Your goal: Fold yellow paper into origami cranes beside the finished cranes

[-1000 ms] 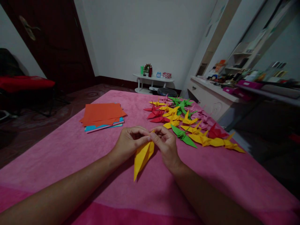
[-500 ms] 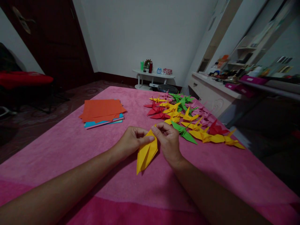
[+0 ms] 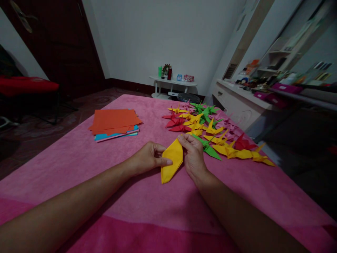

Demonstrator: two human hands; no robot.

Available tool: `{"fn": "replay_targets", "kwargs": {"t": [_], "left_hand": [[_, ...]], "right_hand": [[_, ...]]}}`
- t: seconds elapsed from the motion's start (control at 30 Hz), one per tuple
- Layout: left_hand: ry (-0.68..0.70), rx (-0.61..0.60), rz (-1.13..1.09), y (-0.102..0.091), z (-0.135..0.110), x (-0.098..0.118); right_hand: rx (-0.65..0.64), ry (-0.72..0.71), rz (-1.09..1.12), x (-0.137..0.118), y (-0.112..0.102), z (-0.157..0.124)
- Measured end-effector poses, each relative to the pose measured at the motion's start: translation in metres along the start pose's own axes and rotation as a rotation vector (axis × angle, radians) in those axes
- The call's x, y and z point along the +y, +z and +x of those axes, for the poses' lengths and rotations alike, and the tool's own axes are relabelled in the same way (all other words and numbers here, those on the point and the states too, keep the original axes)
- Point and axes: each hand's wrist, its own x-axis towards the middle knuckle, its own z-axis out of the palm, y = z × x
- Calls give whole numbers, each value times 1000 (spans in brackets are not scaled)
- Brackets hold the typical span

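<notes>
A folded piece of yellow origami paper (image 3: 172, 158) is held between both hands, slightly above the pink cloth. My left hand (image 3: 151, 158) pinches its left edge, thumb lying across the front face. At the top right corner, my right hand (image 3: 193, 153) grips the paper between thumb and fingers. The paper is a narrow kite-like shape with its point toward me, and a smooth face shows. Just beyond the right hand lies a green paper crane (image 3: 210, 149), partly covered by that hand.
Several finished paper cranes in red, yellow (image 3: 213, 128), green and pink spread over the right of the pink-covered table (image 3: 126, 207). A stack of orange paper sheets (image 3: 114, 119) over blue ones lies at left. Behind stand a small white table (image 3: 173, 83) and a cluttered dresser (image 3: 242, 102).
The yellow paper has shifted right and slightly up, and now shows a smooth face instead of one with a central slit. The left thumb has slid lower on it.
</notes>
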Motion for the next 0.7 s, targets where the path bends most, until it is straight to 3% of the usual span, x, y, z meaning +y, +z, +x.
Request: {"fn": "replay_targets", "kwargs": {"t": [0.3,0.43,0.57,0.7], "left_hand": [[15,74,6,2,2,0],[34,169,28,3,2,-1],[12,254,-62,4,0,3],[31,248,-15,2,0,6]], "right_hand": [[41,-14,-45,-2,-1,3],[79,-20,-40,-1,-2,5],[1,44,-30,-1,-2,5],[-57,71,-85,-1,-2,4]]}}
